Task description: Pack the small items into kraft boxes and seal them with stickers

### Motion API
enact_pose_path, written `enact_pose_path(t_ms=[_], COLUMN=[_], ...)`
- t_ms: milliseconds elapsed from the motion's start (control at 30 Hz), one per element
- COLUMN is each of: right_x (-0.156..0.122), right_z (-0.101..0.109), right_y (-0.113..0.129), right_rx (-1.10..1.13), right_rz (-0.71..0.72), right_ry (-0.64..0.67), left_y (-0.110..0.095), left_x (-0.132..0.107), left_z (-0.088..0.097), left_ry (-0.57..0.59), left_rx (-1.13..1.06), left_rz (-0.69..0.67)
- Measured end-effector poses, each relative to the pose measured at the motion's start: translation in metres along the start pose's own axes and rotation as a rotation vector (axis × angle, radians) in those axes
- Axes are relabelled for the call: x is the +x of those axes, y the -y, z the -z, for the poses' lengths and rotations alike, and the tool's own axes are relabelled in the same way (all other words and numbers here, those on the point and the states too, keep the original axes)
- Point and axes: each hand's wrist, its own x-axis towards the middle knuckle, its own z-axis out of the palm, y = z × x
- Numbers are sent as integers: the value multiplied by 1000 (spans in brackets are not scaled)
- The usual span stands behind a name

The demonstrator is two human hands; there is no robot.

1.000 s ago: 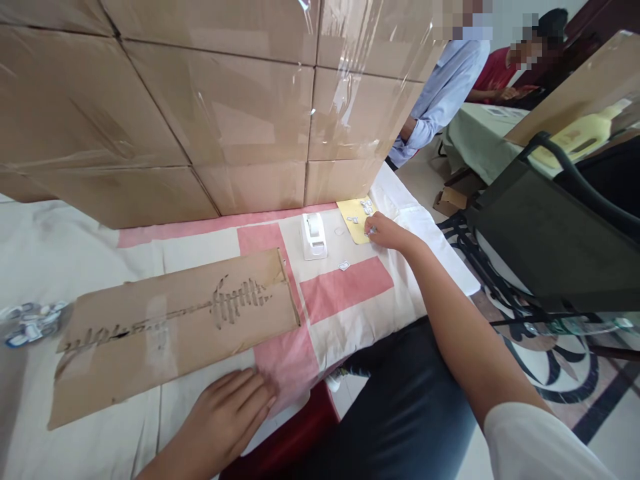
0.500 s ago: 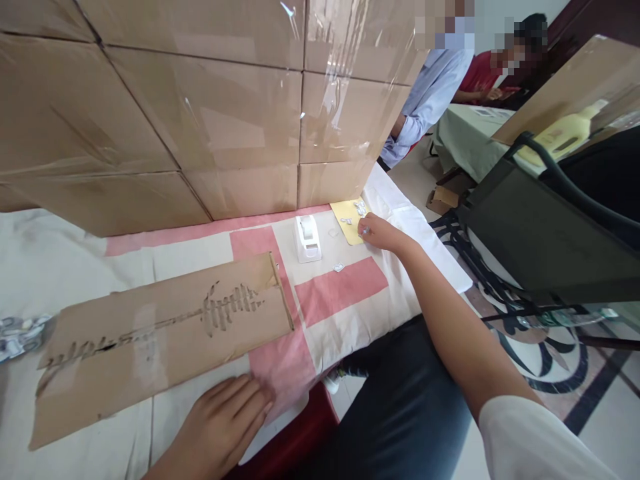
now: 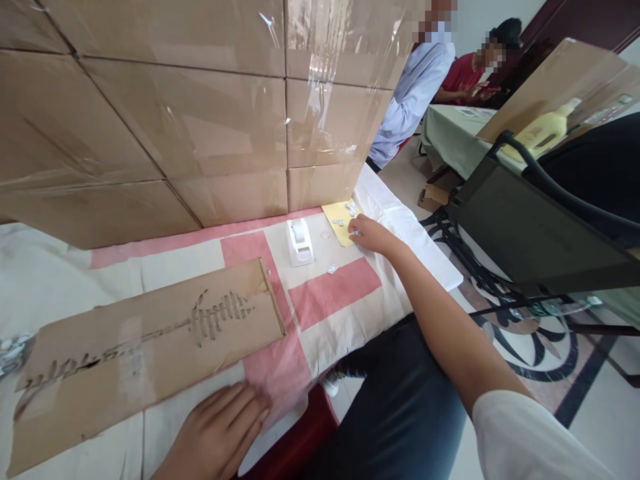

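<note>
My right hand (image 3: 371, 235) is over the right edge of a yellow card (image 3: 345, 233), its fingertips closed together at a small white-and-grey cut-out piece (image 3: 357, 232). More such pieces (image 3: 351, 209) lie on the card's upper part. One loose piece (image 3: 332, 269) rests on the checked cloth nearer to me. Left of the card stands a white tape dispenser (image 3: 299, 243) with a roll in it. My left hand (image 3: 220, 427) lies palm down at the table's front edge, fingers extended and holding nothing, just below a flat cardboard sheet (image 3: 165, 387) with dark marks.
A wall of taped cardboard boxes (image 3: 210, 133) rises along the table's back. At the left edge is a clump of small pieces (image 3: 15, 350). A person in a blue shirt (image 3: 415, 87) is behind the boxes; another in red sits farther off. A dark chair (image 3: 540, 220) stands right.
The whole view has shifted slightly, so things sit a little farther left. My right hand stays at the yellow card, and my left hand still rests at the table edge.
</note>
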Motion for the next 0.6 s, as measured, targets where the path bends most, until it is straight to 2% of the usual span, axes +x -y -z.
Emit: enact_pose_path(t_ms=[167,433,600], right_x=[0,-12,-27], right_z=[3,8,16], right_y=[6,10,24], right_rx=[-19,-58,-68], right_rz=[-13,-25,-19], right_ry=[-10,48,31], left_y=[1,1,9], left_x=[-1,-3,-13], left_z=[0,0,0], left_ry=[-2,8,49], left_rx=[16,17,75], left_rz=[-8,1,-101])
